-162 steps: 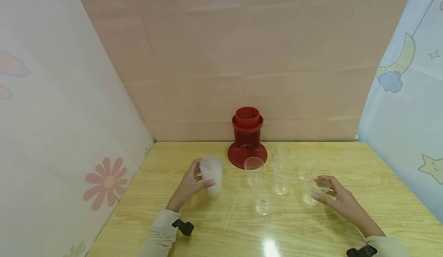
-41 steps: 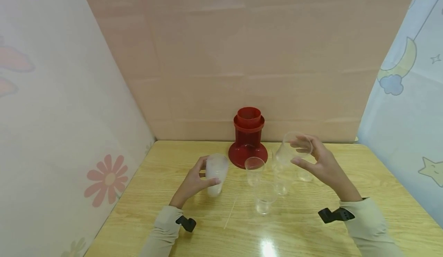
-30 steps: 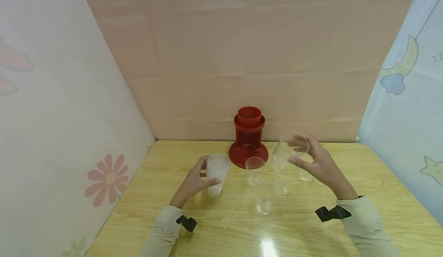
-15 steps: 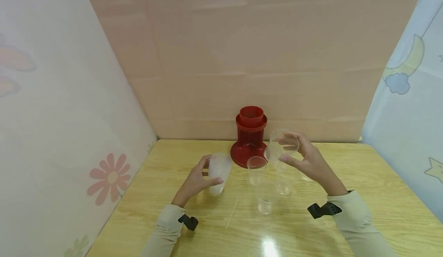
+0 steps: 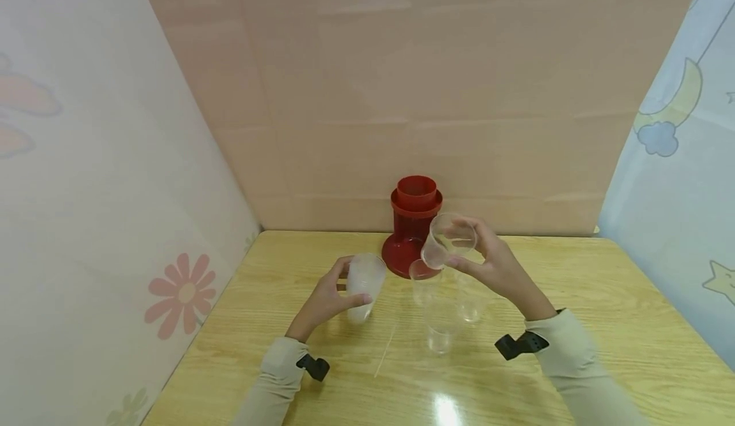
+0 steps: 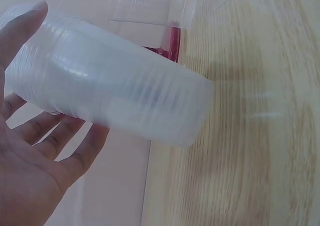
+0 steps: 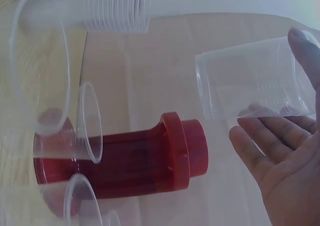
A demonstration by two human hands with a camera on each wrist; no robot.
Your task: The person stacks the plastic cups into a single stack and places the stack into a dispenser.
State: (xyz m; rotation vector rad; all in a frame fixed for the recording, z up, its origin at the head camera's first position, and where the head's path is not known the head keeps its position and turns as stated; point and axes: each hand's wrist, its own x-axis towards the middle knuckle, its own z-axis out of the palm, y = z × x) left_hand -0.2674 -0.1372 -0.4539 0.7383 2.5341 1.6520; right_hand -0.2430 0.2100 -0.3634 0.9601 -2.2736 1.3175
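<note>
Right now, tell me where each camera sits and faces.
Head: on the head, facing forward and down at the table; left hand, right hand, sleeves show.
Left wrist: on that wrist, facing the left hand's cup stack; part of that hand shows.
Right wrist: on that wrist, facing the right hand's cup; part of that hand shows.
Head and right wrist share the red stand.

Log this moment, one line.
left grip: holds cup stack | right grip: holds single clear cup, raised | red stand: upright on table
</note>
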